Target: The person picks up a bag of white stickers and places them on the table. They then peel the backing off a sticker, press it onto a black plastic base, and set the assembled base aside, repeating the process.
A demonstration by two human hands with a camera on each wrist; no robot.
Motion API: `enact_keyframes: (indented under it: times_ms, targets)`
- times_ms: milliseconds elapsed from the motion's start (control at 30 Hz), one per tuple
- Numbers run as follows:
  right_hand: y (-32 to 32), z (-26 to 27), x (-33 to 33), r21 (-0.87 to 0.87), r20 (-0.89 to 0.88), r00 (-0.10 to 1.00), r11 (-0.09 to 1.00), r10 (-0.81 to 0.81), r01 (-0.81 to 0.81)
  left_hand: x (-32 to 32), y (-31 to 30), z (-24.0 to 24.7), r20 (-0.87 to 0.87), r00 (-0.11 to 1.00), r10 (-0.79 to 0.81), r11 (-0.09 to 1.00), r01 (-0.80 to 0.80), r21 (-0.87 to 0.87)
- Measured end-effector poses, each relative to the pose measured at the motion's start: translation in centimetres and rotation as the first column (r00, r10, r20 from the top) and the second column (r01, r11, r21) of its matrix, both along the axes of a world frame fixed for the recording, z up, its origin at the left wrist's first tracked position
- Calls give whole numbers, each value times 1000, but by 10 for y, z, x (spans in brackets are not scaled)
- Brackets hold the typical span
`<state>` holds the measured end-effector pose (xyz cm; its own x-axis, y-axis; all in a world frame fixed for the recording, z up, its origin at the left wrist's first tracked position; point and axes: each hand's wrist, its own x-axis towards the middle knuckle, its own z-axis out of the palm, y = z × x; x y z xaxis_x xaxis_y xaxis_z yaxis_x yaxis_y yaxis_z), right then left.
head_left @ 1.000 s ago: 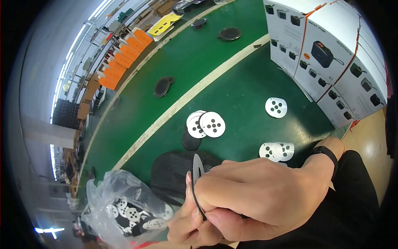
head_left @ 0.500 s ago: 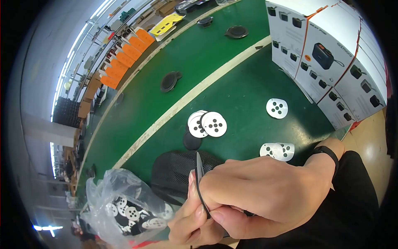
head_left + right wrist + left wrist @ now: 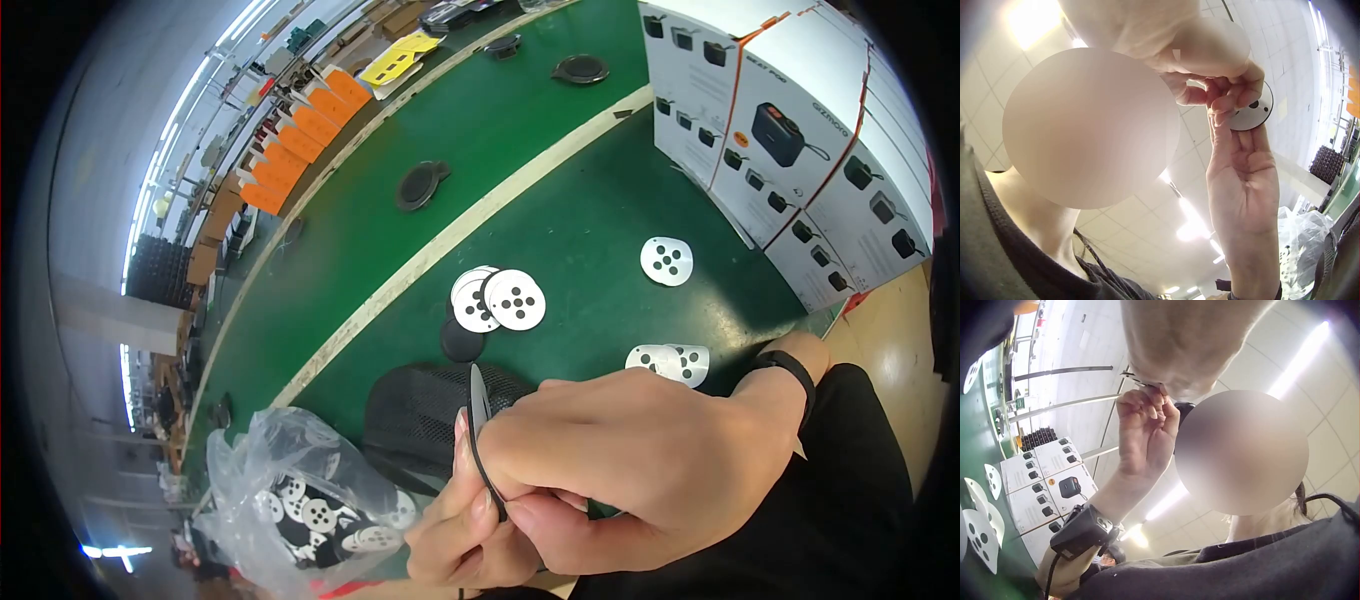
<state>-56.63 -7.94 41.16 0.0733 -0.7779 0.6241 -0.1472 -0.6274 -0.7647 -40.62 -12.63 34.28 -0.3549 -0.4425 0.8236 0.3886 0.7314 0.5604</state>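
A thin round disc, seen nearly edge-on in the head view, is held between my two hands. In the right wrist view its white face shows dark holes. My left hand grips the disc from below and the left. From the other side my right hand pinches it near its lower edge, thumb and fingertips close to the left fingers. Right behind the disc sits a black mesh-covered piece, partly hidden by the hands.
Loose white discs with dark holes lie in a pile and at the right, near a plain black disc. A clear plastic bag holds several more. Printed boxes stand at the right. Black round parts lie on the green belt.
The black round parts beyond the pale strip have shifted away and to the right. My hands keep the same hold on the disc, which has turned slightly more edge-on.
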Motion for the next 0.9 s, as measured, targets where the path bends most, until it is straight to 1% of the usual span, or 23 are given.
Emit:
enact_keyframes:
  times_ms: [233, 333, 500, 567, 600, 667, 700, 767, 900]
  targets:
    - [-4, 1, -6, 7, 143, 984, 994, 104, -106, -3, -1, 0, -14, 1000, -6, 1000, 6, -2]
    - [-5, 2, -7, 28, 143, 982, 992, 121, -127, -4, -1, -2, -34, 999, -8, 1000, 8, -8]
    - [-6, 1, -5, -2, 191, 973, 992, 128, -129, -8, -2, -2, -80, 997, 7, 1000, -9, -23]
    - [-6, 1, -4, -16, 192, 971, 990, 139, -138, -5, -1, 10, -1, 1000, -14, 1000, 14, -20]
    - [-6, 1, -5, -20, 191, 971, 990, 141, -140, 0, -1, 17, 80, 996, -30, 999, 31, -13]
    - [-6, 2, -5, -26, 183, 973, 991, 137, -135, 2, -1, 18, 120, 991, -51, 999, 52, -6]
    - [-6, 1, -5, -27, 177, 976, 991, 131, -128, 2, -1, 14, 80, 995, -56, 998, 57, -8]
    - [-5, 1, -5, -24, 176, 976, 992, 127, -125, 4, -1, 9, 59, 997, -58, 998, 58, 4]
    - [-4, 2, -4, -17, 175, 977, 992, 124, -123, 19, 1, 4, 138, 989, -50, 997, 42, 57]
